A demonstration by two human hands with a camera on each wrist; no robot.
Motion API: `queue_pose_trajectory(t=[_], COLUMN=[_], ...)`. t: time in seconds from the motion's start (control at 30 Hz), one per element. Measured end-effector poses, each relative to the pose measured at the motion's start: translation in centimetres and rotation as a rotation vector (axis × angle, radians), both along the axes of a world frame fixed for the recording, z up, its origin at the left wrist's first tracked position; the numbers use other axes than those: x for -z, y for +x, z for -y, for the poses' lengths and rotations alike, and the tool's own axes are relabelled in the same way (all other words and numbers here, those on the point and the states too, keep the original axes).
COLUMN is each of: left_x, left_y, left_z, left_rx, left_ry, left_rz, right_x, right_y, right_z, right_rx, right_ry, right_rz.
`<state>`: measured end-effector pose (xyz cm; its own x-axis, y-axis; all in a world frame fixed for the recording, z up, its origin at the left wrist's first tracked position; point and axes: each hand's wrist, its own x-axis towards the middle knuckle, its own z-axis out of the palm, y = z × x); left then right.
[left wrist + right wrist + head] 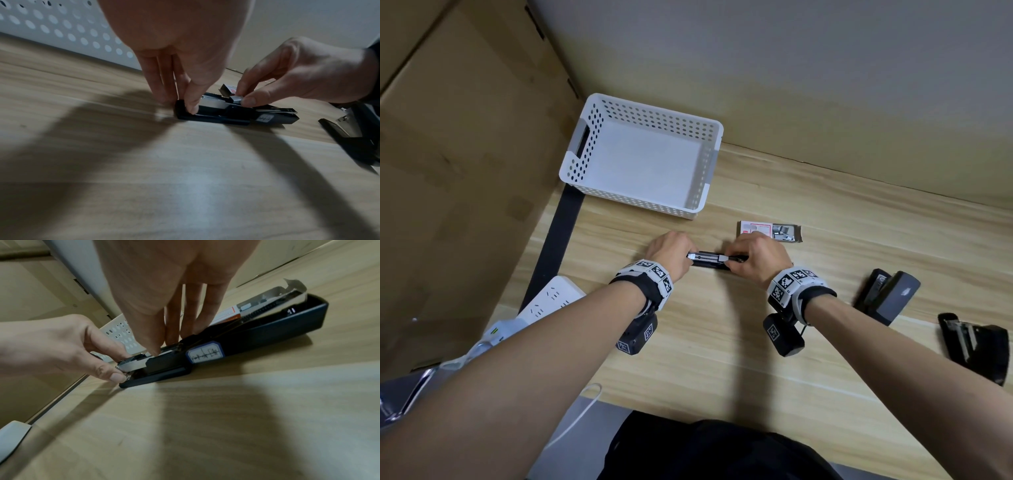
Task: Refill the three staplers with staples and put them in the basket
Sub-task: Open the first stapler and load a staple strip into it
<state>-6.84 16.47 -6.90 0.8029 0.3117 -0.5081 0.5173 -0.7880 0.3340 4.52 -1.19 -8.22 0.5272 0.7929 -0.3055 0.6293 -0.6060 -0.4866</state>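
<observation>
An open black stapler [710, 263] [226, 115] [257, 335] lies flat on the wooden table [722, 342], its metal magazine facing up. My left hand [690, 257] [179, 104] [121, 366] pinches the stapler's left end. My right hand [729, 262] [242, 97] [164, 345] pinches a short silver staple strip [236, 99] over the magazine. The staple box [768, 231] lies open just behind the right hand. Two more black staplers [887, 296] [976, 346] lie open at the right. The white perforated basket [585, 171] stands at the back left with nothing in it.
A cardboard wall [448, 171] closes the left side, and a plain wall runs along the back. A white power strip [551, 301] with a cable lies at the table's left front corner. The table's front edge is near my body.
</observation>
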Motion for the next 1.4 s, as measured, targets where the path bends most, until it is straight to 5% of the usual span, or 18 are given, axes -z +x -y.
queue_pose_trajectory(t=[0.57, 1.4], left_x=[-0.6, -0.9], left_y=[0.2, -0.5], left_z=[0.7, 2.2], left_rx=[0.028, 0.053], left_ry=[0.018, 0.021], left_rz=[-0.031, -0.049], right_x=[1.0, -0.4], right_y=[-0.5, -1.7], right_z=[1.3, 0.4], right_rx=[0.061, -0.028], right_ry=[0.06, -0.12], right_rz=[-0.092, 0.02])
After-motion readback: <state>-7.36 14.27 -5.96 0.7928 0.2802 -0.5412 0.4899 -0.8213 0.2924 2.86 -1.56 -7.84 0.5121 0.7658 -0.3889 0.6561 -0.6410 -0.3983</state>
